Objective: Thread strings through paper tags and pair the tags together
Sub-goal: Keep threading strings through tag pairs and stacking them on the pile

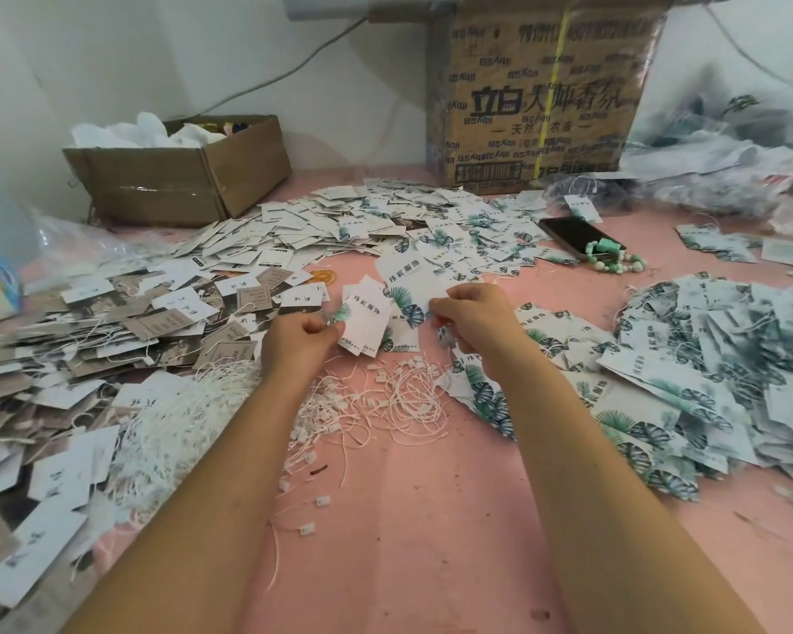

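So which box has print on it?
The tall box at the back, covered in dark characters; the low open box on the left is plain brown.

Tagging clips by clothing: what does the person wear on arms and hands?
Nothing visible. The left forearm and right forearm are bare, no sleeves. The left hand and right hand are ungloved, no watch or bracelet at either wrist.

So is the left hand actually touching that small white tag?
Touching. The head view shows the left hand pinching the small white tag at its left edge with its fingertips; the right hand pinches a larger tag.
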A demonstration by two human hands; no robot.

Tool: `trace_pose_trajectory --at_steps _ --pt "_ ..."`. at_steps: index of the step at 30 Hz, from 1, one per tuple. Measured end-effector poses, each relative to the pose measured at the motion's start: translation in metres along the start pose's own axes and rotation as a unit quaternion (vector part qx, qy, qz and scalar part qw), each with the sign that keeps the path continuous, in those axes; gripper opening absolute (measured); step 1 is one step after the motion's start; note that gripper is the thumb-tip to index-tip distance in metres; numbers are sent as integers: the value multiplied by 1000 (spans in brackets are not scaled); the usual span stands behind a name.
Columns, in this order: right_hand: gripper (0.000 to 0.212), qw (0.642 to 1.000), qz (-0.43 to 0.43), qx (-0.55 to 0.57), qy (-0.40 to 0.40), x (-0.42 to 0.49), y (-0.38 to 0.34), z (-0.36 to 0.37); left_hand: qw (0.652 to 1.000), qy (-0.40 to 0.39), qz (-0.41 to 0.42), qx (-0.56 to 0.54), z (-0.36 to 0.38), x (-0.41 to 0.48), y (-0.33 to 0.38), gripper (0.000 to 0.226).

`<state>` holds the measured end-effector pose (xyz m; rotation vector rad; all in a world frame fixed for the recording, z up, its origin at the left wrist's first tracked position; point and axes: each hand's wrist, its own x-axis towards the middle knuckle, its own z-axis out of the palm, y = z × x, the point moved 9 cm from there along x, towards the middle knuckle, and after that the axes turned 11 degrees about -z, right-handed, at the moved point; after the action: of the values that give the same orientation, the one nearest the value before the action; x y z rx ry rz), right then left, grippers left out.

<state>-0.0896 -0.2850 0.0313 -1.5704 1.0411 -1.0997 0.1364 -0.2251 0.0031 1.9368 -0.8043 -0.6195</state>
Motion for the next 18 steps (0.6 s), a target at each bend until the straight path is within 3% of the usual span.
trace_pose_trajectory --at_steps 8,13,18 --pt "19 1000 6 6 12 -3 1 -5 1000 21 -16 -7 -4 11 2 22" --pt "9 996 46 76 -17 -8 6 13 988 -24 -17 -152 -5 -8 4 18" --pt "15 991 60 117 -25 -14 9 26 980 -43 3 -193 8 -42 10 16"
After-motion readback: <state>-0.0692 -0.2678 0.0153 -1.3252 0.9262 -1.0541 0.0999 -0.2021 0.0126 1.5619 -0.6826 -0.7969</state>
